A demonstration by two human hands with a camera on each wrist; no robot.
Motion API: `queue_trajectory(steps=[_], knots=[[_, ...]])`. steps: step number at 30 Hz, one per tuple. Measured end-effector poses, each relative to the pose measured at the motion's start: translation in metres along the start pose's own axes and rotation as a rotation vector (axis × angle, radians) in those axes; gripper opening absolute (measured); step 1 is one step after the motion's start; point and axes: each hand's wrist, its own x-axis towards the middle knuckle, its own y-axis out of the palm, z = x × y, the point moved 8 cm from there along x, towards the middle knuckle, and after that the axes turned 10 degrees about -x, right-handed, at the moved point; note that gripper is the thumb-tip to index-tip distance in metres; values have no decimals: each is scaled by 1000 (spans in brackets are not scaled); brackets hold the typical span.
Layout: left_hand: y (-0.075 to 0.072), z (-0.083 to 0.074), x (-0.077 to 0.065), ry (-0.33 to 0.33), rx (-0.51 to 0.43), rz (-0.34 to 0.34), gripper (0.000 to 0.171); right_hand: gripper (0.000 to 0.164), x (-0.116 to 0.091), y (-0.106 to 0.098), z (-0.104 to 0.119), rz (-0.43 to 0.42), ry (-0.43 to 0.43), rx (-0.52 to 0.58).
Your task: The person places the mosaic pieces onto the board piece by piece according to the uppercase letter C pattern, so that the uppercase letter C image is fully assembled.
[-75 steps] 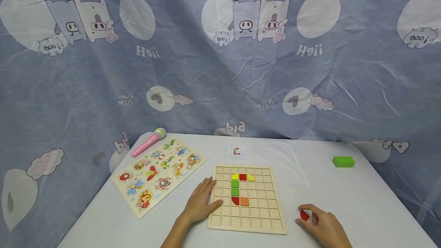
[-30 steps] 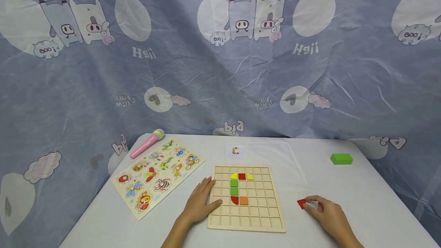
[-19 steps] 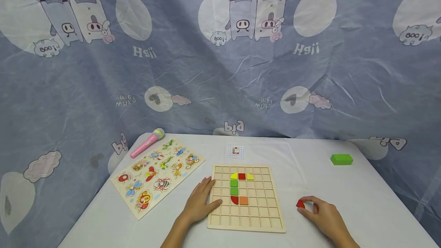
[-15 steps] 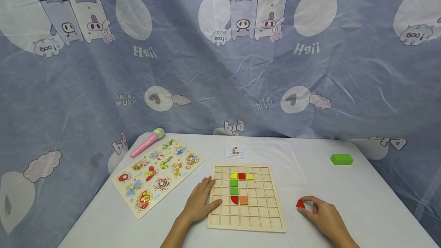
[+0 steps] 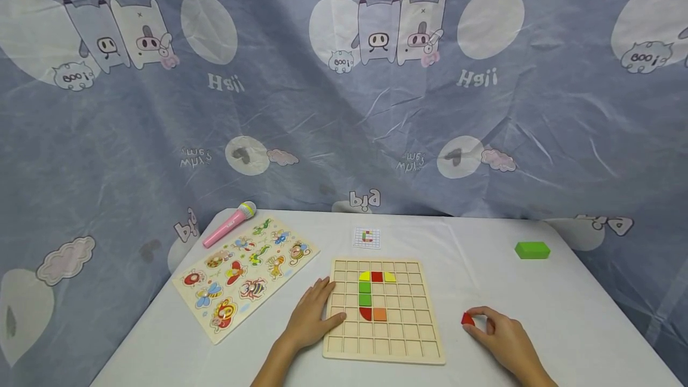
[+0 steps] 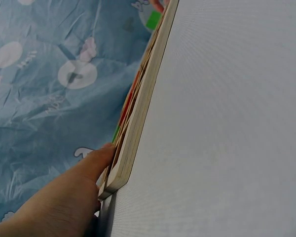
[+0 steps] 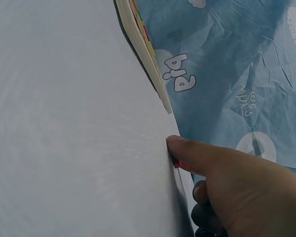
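My right hand (image 5: 502,339) pinches a small red block (image 5: 467,319) between thumb and fingers, close over the white table right of the wooden grid board. Part of the red block (image 7: 175,162) shows under the thumb in the right wrist view. My left hand (image 5: 312,318) rests on the left edge of the grid board (image 5: 387,348), thumb over the rim and fingers extended. In the board's cells sit yellow rounded pieces (image 5: 389,278), a red square (image 5: 377,277), green squares (image 5: 365,293), a red quarter-round (image 5: 366,314) and an orange square (image 5: 379,315).
Behind the board lies a small card (image 5: 367,237) printed with a coloured grid pattern. An insect puzzle board (image 5: 247,279) lies at left, with a pink toy microphone (image 5: 230,229) behind it. A green block (image 5: 533,250) stands at back right, before a hanging cloth (image 5: 344,106).
My right hand has moved away from the table's near edge with the red block and turned it between the fingers. The left hand and the board's pieces have stayed put.
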Motion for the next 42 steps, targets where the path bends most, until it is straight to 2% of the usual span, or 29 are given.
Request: queue_trajectory(steps=[8,14,18,26,42], knots=[[3,1,0,5,9,-4,77,39,3,4,-7,55,-1,55],[4,2,-1,-6,-4,4,78,32,3,7,-8,98,-60,144],[4,1,-1,-9,-7,3,77,30,3,5,-8,104,-91,147],[3,0,-1,-4,-3,-3,77,37,4,5,-16,158,7,129],[-1,-3,-1,24,-11,-20,75,28,6,8,-15,135,-23,135]])
